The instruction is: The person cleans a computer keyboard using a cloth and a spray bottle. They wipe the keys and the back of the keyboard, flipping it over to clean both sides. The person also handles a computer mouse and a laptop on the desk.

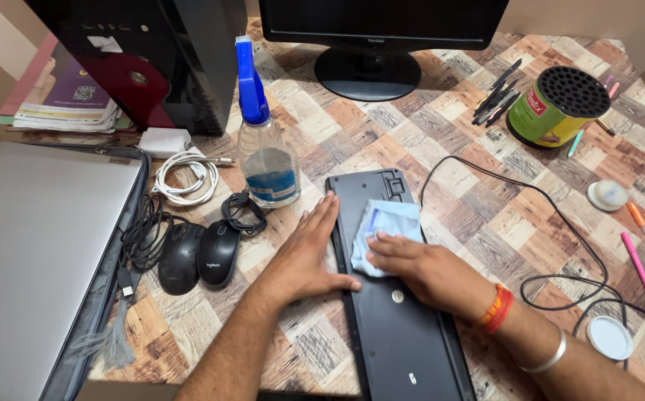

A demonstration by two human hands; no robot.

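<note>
From the head camera, a black keyboard (400,312) lies upside down on the patterned tabletop (486,215), its flat underside facing up and its long axis running away from the person toward the monitor (382,30). A pale blue cloth (382,234) sits on the far half of that underside.

The right hand (419,267) lies palm down on the near edge of the cloth, fingers spread flat and pressing it against the plastic; its grip is not clenched around anything, it pins the cloth rather than pinching it. The left hand (304,256) rests flat on the tabletop, fingers extended, with its thumb and the side of its palm touching the keyboard's left edge; it too is spread and closes on nothing.

The cloth looks thin, soft and limp, so it should bunch and slide easily under a flat palm and would be best gathered at a free corner. The keyboard looks like light, rigid plastic with a smooth back that could skid on the tabletop; its long side edges seem the surest place to hold it, and its cable (553,230) trails off to the right.

Just beyond the left hand stands a clear spray bottle (263,148) with a blue trigger head. Two black mice (200,256) lie to the left, near coiled cables and a closed grey laptop (36,252). A green tin pen holder (556,108) lies tipped over at far right.
</note>
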